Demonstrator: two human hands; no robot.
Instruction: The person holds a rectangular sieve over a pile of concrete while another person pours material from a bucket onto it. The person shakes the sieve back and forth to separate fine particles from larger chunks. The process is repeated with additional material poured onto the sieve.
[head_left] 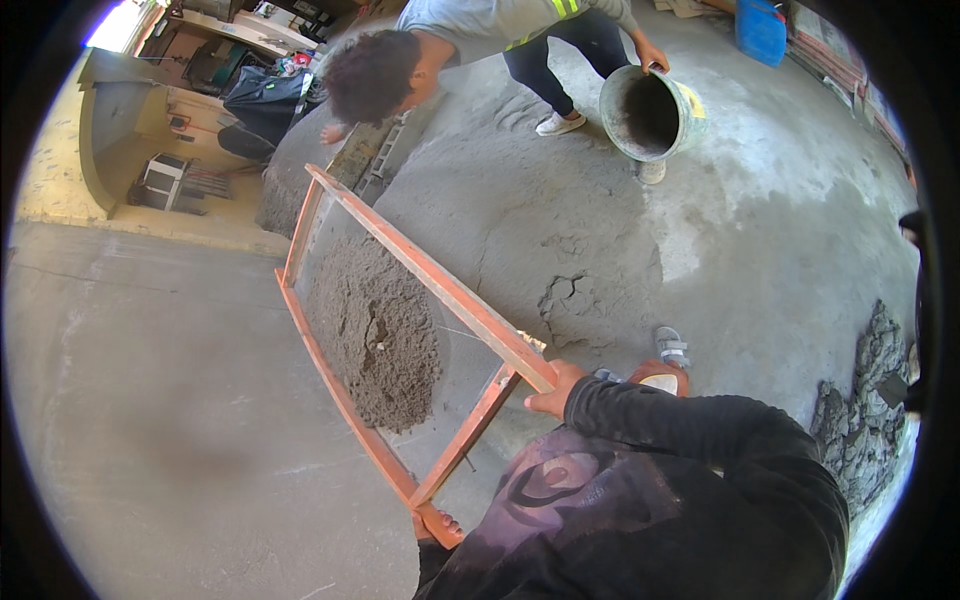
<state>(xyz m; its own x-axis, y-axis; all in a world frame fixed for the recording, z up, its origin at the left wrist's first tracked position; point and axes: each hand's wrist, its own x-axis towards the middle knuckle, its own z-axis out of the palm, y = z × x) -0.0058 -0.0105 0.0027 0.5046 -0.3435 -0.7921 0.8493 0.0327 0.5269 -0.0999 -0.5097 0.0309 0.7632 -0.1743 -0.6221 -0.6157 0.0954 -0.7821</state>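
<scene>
Both grips, the left hand (437, 523) and right hand (553, 393), were clamped on the near corners of the tilted red-framed sieve (420, 270), mid-sifting sand (375, 335); next calls for steady shaking.

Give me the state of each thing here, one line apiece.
Orange wooden-framed sieve screen: tilted, held at its near corners.
Grey sand pile on the mesh: heaped, partly covering the screen.
Left hand: gripping the frame's lower corner.
Right hand: gripping the frame's upper corner.
Grey metal bucket: tipped, held by a co-worker.
</scene>
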